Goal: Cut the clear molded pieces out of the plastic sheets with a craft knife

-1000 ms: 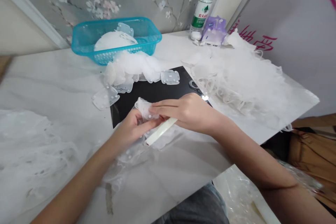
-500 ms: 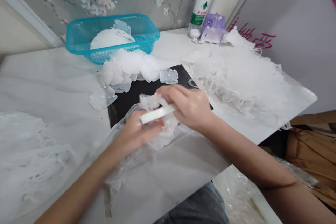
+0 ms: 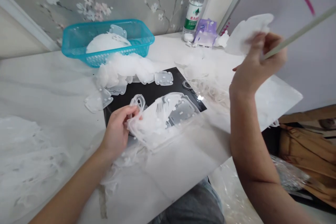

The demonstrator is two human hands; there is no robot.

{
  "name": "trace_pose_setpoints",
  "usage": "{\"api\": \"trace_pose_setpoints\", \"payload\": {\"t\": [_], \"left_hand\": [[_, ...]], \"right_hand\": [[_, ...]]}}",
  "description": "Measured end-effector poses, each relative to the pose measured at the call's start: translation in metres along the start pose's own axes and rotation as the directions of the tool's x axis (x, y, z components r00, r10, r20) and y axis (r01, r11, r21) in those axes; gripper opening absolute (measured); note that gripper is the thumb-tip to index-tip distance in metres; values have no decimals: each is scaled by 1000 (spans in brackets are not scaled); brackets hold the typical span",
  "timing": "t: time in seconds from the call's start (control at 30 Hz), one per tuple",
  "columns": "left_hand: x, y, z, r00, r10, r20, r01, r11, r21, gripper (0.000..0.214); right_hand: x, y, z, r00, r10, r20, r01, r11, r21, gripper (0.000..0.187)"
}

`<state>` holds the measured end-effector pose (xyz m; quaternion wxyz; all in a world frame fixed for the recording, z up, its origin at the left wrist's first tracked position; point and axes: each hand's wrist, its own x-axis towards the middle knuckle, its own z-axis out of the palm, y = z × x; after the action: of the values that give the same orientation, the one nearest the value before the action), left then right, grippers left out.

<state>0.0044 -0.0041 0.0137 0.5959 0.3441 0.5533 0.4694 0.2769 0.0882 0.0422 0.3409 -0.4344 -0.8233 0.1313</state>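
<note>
My left hand (image 3: pixel 119 129) pinches the left edge of a translucent plastic sheet (image 3: pixel 157 122) with cut outlines and small round dots. The sheet slants over the front of a black mat (image 3: pixel 147 94), its right part lying over a flat clear piece (image 3: pixel 183 110). Raised at the right, my right hand (image 3: pixel 262 59) is closed around a long pale stick (image 3: pixel 301 33) that points up and right. A thin white sheet (image 3: pixel 246 33) shows at its blurred fingertips. Along the mat's back edge lie small clear plastic pieces (image 3: pixel 164 77) and a bunched white heap (image 3: pixel 126 66).
A blue plastic basket (image 3: pixel 70 47) with white pieces stands at the back. Behind the mat, to the right, are a water bottle (image 3: pixel 193 17) and a purple packet (image 3: pixel 206 31). Cut plastic scraps (image 3: pixel 204 80) lie at right; more white sheets (image 3: pixel 28 157) cover the left.
My right hand has risen from the plastic sheet to the upper right with the pale stick. My left hand has shifted slightly left, and the plastic sheet now spreads out in view.
</note>
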Motion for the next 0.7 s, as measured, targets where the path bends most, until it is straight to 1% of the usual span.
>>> {"api": "trace_pose_setpoints", "payload": {"t": [0.07, 0.2, 0.3, 0.37, 0.43, 0.47, 0.5, 0.53, 0.57, 0.6, 0.63, 0.67, 0.7], "left_hand": [[1, 1, 1, 1000, 29, -6, -29, 1000, -8, 20], [2, 1, 4, 997, 74, 8, -75, 997, 35, 29], [0, -1, 5, 996, 91, 18, -92, 993, 79, 31], [-1, -4, 6, 994, 108, 35, -111, 989, 95, 32], [-2, -7, 6, 989, 142, 44, -146, 982, 117, 33], [-2, -8, 7, 986, 158, 48, -163, 977, 139, 35], [-2, -8, 6, 984, 169, 55, -176, 968, 177, 36], [-1, -7, 6, 983, 172, 71, -184, 954, 238, 38], [0, -6, 4, 980, 171, 101, -195, 926, 322, 40], [0, -3, 1, 975, 170, 144, -216, 877, 429, 40], [1, 1, -4, 967, 162, 198, -246, 799, 548, 41], [1, 6, -10, 955, 153, 254, -288, 691, 663, 43], [1, 12, -16, 941, 151, 303, -334, 557, 760, 47]], "right_hand": [[2, -7, 10, 1000, 11, 24, -11, 1000, -3, 36], [2, -23, 36, 994, 46, 96, -49, 998, 27, 34], [-1, -35, 45, 981, 64, 183, -84, 991, 106, 33], [-4, -42, 45, 948, 79, 308, -134, 978, 162, 34], [-5, -46, 42, 887, 89, 452, -190, 964, 184, 31], [-6, -46, 41, 861, 88, 500, -205, 961, 183, 27], [-6, -46, 40, 846, 85, 527, -208, 961, 179, 22], [-6, -45, 39, 842, 83, 533, -205, 963, 173, 17], [-6, -42, 38, 848, 85, 523, -198, 966, 164, 14], [-6, -40, 38, 863, 94, 496, -191, 970, 147, 12], [-5, -38, 38, 885, 111, 451, -184, 975, 121, 12], [-5, -36, 38, 912, 128, 391, -176, 980, 89, 12], [-5, -34, 38, 939, 140, 314, -166, 984, 57, 13]]}}
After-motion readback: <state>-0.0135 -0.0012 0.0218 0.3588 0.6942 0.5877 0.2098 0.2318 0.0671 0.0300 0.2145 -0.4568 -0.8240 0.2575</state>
